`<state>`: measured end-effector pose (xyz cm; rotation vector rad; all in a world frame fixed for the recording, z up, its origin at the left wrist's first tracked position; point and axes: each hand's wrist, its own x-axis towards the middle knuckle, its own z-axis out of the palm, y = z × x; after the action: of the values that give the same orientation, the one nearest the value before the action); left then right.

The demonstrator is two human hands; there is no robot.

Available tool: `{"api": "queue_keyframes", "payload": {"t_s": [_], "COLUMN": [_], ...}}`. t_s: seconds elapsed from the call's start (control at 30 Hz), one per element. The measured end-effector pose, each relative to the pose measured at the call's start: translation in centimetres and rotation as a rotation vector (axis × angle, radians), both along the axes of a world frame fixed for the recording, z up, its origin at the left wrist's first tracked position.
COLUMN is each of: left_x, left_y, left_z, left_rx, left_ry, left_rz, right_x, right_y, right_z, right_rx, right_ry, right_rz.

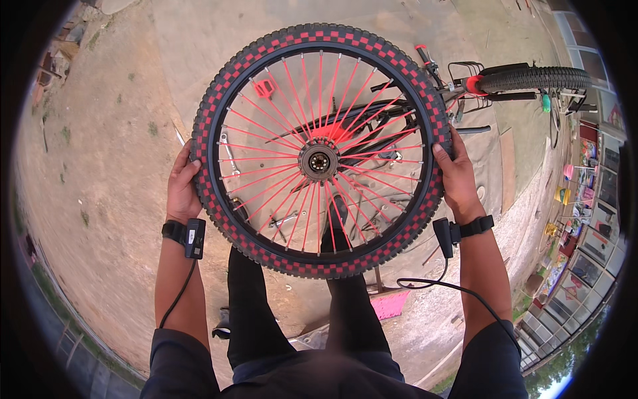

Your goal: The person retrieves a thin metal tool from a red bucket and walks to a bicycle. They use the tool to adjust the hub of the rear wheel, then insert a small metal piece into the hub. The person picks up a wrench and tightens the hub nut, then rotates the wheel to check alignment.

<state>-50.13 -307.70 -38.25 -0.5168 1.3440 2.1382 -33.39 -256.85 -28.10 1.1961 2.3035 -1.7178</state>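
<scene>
A bicycle wheel [319, 161] is held up in front of me, its face toward me. It has red spokes, a black rim and a knobby tire with a red-and-black checkered sidewall. My left hand [183, 181] grips the tire at its left edge, thumb on the near side. On the opposite edge my right hand [458, 178] clasps it the same way. The fingers behind the tire are mostly hidden. Beyond the wheel, partly seen through the spokes, a black and red bicycle [484, 85] lies on the ground.
Through the spokes, a wrench [230, 154] and a red pedal [264, 88] show on the ground. Other small tools lie near my feet. A pink panel [389, 303] is by my right leg. Glass-fronted buildings [585, 266] line the far right. Cabled devices are strapped to both wrists.
</scene>
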Motion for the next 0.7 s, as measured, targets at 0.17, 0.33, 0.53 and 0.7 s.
{"api": "queue_keyframes", "payload": {"t_s": [0.17, 0.33, 0.53, 0.7], "left_x": [-1.0, -1.1, -1.6, -1.1], "left_y": [0.3, -0.1, -0.1, 0.1], "left_z": [-0.7, -1.3, -1.2, -0.9], "left_rx": [0.032, 0.037, 0.054, 0.05], "left_ry": [0.001, -0.005, -0.003, -0.019], "left_rz": [-0.011, -0.023, -0.02, -0.021], "right_x": [0.7, -0.1, -0.1, 0.6], "right_y": [-0.8, -2.3, -2.5, -2.2], "right_z": [-0.5, 1.4, 1.4, 0.9], "right_rx": [-0.018, -0.174, -0.186, -0.149], "right_ry": [0.094, 0.153, 0.181, 0.162], "right_rz": [-0.032, -0.122, -0.123, -0.118]}}
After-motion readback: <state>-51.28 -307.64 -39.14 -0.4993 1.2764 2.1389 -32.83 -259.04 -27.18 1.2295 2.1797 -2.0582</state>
